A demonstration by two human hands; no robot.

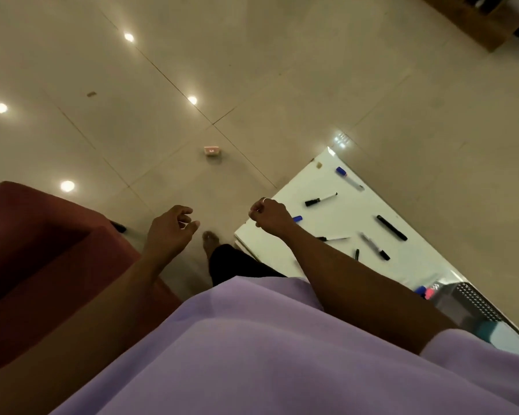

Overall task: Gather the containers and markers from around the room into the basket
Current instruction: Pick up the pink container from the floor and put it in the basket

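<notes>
L hand over floor, fingers loosely curled, empty. R hand at counter edge, fingers clenched; can't tell if holding anything. Markers scattered on counter; basket at near end.

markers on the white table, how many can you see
7, possibly more hidden: blue-capped marker at the far end, black-capped marker, blue cap by the right hand, thick black marker, thin marker, gray marker, small black marker.
</notes>
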